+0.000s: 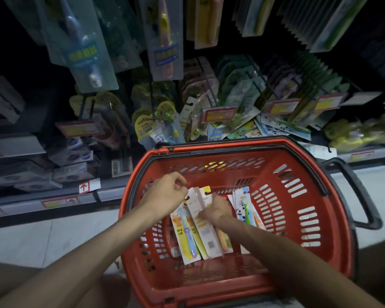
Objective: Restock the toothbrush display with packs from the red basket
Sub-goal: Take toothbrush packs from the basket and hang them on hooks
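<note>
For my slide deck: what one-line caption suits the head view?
In a dim aisle, the left hand and right hand grip toothbrush packs in the red basket beneath the hanging display.

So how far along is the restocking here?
Done: many hanging packs are up above, though who hung them is not shown. In hand: inside the red basket, the left hand pinches the top of a white pack and the right hand grips it lower down. Left: more packs lie in the basket, including a panda pack; none is being hung yet.
</note>
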